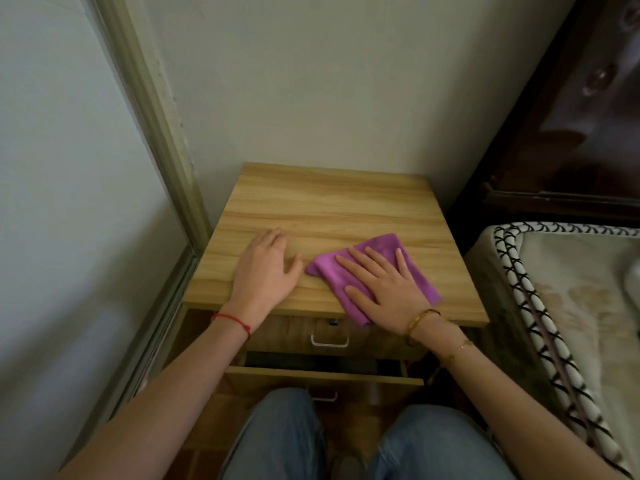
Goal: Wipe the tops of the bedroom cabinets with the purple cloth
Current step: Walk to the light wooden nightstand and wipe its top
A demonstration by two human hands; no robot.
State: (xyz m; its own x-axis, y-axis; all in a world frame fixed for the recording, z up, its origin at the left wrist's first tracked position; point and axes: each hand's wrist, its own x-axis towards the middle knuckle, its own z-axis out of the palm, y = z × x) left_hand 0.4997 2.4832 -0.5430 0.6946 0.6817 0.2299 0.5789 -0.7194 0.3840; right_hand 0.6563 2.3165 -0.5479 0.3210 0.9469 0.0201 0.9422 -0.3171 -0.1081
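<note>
The right hand (384, 292) lies flat with straight, spread fingers pressing the purple cloth (367, 268) onto the near right part of the wooden cabinet top (322, 202), while the left hand (265, 268) rests open and palm-down on the bare wood just beside the cloth — holding nothing. Below the top, the upper drawer (294, 332) is closed and the lower drawer (322, 375) stands partly pulled out, its inside too dark to read; a bed (571, 289) flanks the cabinet on the right.
</note>
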